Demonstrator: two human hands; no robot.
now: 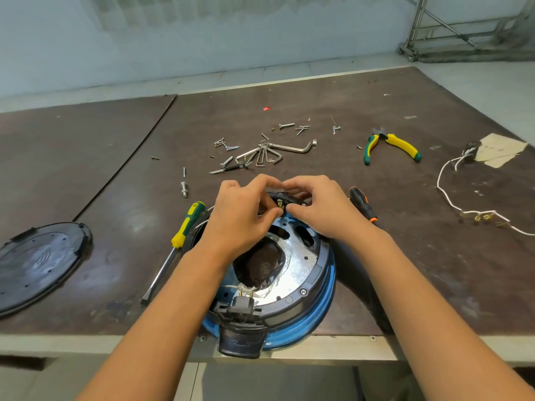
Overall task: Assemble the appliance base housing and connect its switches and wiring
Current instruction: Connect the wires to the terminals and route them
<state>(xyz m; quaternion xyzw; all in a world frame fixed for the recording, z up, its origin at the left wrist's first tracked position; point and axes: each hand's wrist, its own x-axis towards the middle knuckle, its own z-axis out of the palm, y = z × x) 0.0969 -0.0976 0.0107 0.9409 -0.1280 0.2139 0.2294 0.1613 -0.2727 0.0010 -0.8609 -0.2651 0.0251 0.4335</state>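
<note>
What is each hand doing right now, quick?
Left hand: pinches the small black component on the base housing.
Right hand: fingers curled round the same component.

The left grip [240, 215] and right grip [321, 206] meet over the far rim of the blue base housing [318, 273], both pinching a small black switch part [279, 204]. The housing sits at the near edge of the desk [115, 157], between a yellow-green screwdriver [185, 227] and an orange-black screwdriver [363, 208]. A black cover [37, 261] lies far left, with hex keys [269, 154] and pliers [390, 146] beyond the housing.
</note>
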